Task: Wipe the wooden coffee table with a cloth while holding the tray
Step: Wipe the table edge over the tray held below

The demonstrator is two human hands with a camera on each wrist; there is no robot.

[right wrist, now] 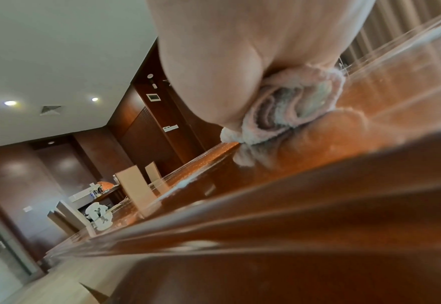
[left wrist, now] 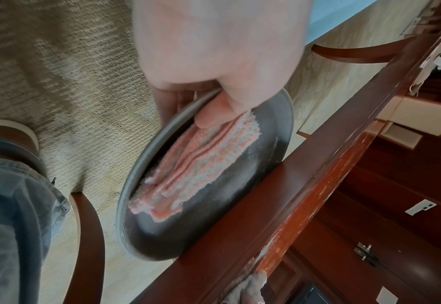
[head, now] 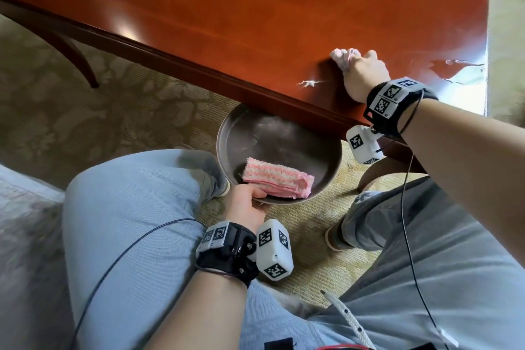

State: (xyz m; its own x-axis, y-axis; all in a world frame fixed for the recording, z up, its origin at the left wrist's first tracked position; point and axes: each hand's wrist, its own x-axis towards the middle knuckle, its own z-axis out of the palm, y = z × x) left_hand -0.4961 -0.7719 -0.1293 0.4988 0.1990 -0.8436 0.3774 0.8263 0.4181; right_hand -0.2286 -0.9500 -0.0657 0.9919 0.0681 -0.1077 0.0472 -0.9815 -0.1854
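Note:
The glossy red-brown wooden coffee table (head: 227, 8) fills the top of the head view. My right hand (head: 365, 74) grips a bunched pale pink cloth (head: 345, 58) and presses it on the tabletop near the right front edge; the right wrist view shows that cloth (right wrist: 292, 109) squeezed under my palm. My left hand (head: 250, 202) holds the round dark metal tray (head: 244, 133) by its near rim, just below the table's front edge, thumb on top. A folded pink-and-white striped cloth (head: 277, 177) lies in the tray (left wrist: 214, 216), with my thumb (left wrist: 214, 115) touching it.
White smears (head: 308, 83) and a wet patch (head: 460, 72) lie on the tabletop by my right hand. My knees in light jeans (head: 127, 221) flank the tray above patterned beige carpet (head: 85, 111). A curved table leg (head: 82, 65) stands at left.

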